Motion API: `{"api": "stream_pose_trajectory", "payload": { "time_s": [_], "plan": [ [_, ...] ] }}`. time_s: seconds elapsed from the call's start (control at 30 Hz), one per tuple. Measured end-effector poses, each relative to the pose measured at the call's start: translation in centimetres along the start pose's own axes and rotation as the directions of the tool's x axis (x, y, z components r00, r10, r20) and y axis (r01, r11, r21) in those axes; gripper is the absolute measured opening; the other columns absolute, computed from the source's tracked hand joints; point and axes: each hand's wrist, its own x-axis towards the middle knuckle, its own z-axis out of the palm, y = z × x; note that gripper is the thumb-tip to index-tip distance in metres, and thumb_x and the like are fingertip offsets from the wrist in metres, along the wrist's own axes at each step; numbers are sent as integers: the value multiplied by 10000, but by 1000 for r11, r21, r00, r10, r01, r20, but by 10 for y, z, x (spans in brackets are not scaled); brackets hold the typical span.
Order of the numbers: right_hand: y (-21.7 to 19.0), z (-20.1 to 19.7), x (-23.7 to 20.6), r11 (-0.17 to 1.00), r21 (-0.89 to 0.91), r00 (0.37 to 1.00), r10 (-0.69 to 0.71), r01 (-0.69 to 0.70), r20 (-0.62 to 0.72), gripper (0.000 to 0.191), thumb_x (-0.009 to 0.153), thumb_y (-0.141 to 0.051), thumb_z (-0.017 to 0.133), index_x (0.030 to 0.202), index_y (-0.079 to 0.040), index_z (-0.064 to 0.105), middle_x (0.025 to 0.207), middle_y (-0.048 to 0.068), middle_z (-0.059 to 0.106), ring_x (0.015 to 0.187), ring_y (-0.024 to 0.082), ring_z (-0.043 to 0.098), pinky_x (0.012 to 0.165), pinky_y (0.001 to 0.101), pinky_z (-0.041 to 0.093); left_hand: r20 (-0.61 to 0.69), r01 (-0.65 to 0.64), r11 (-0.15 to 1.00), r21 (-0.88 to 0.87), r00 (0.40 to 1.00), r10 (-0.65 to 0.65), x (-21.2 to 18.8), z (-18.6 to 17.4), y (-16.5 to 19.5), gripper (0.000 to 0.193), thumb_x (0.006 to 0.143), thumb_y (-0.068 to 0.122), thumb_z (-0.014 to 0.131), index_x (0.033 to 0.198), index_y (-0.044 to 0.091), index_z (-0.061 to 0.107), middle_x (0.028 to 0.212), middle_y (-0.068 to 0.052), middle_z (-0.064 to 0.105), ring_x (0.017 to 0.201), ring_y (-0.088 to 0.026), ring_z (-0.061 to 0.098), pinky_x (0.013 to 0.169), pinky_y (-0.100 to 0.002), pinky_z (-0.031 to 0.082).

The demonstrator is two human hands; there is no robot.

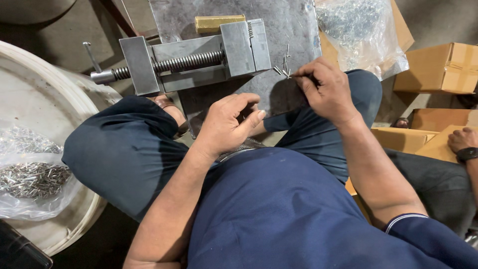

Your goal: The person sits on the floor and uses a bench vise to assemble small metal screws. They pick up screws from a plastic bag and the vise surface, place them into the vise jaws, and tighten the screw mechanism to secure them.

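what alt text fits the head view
A seated person's right hand pinches small metal pins beside a steel vise on a metal plate; the left hand hovers curled near it. Bags of pins and cardboard boxes surround them.

A dim workshop floor [74, 30] of grey concrete is seen from above. A white tub [45, 104] is set at left, with a clear bag [30, 174] (full of metal pins) inside. Cardboard boxes [438, 67] are stacked at right.

Machine vises [194, 59]: one
Brass blocks [219, 22]: one
Clear bags of metal pins [30, 174]: two
Cardboard boxes [440, 67]: three
Hands [229, 122]: three
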Motion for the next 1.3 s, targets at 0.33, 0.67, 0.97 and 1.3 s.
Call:
{"api": "stream_pose_trajectory", "payload": {
  "time_s": [0.33,0.67,0.97,1.3],
  "plan": [
    [-4,6,1,985,-167,999,-33,34,9,97,930,-67,796,994,-80,725,978,78,670,818,292,676,698,368,516,7,11,1000,17,1000,-11,-1,0,1,294,944,235,765,1154,43,692,886,-98,699,798,-228,691,730,-325,546],
    [13,5,-1,346,668,738,470,-659,485,73,1023,-120,658,1052,-56,635,826,-10,598,638,76,510,509,219,383,0,-4,1000,7,1000,4,-1,-2,2,282,957,233,753,1159,47,688,927,-104,719,840,-237,706,750,-327,553],
    [-15,21,-12,-128,688,644,264,-714,718,69,1008,-104,621,1038,-42,615,858,45,623,662,102,571,503,221,426,-51,13,1000,11,999,-12,-4,2,-5,368,960,279,733,1232,39,670,949,-130,720,875,-301,714,785,-371,561],
    [-50,37,-5,442,800,912,124,-404,392,105,1033,-92,646,1101,-19,615,975,27,633,850,96,598,746,238,508,157,205,901,-382,975,-156,0,-8,-13,167,1042,177,613,1004,23,666,791,-7,638,757,-51,528,698,-255,496]
  ]
}}
